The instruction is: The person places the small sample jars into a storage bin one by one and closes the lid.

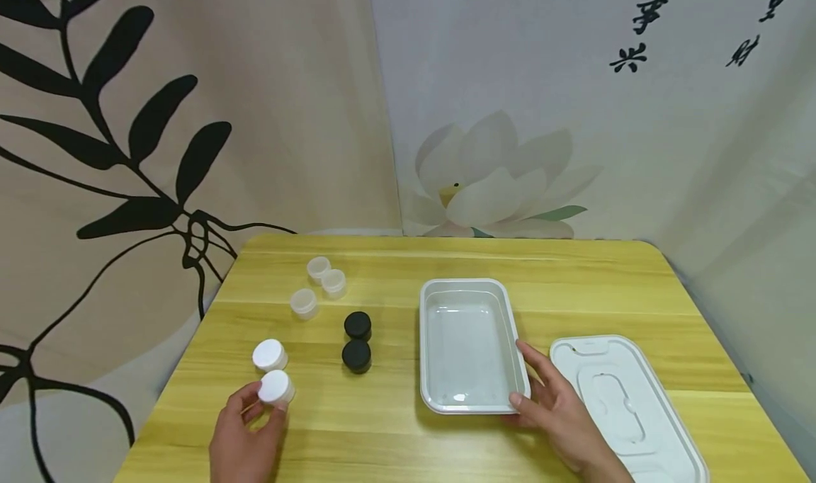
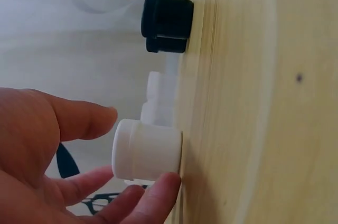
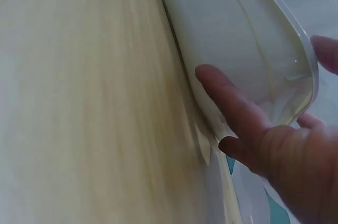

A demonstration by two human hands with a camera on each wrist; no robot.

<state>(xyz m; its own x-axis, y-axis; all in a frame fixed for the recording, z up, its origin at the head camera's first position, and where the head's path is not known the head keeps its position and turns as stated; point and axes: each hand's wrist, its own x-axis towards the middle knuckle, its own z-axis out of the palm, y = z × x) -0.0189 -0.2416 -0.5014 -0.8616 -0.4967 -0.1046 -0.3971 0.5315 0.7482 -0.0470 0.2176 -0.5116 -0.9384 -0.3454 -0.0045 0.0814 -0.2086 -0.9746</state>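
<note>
Wooden table (image 1: 574, 270) before printed curtains: the left hand (image 1: 245, 440) is pinching a white jar (image 1: 277, 388), light, rigid and probably smooth, by its sides near the table's front left edge; the right hand (image 1: 561, 412), fingers straight, is steadying the empty tray (image 1: 468, 288) by its rim.

Left hand (image 1: 245, 437) low at near left, palm up-ish, thumb and fingers (image 2: 153, 195) curled round a small white round-lidded plastic jar (image 1: 277, 387). Right hand (image 1: 557, 416) reaches in from the near right, fingers fairly straight, thumb apparently pressing a white rectangular plastic tray (image 1: 469, 405) corner.
</note>
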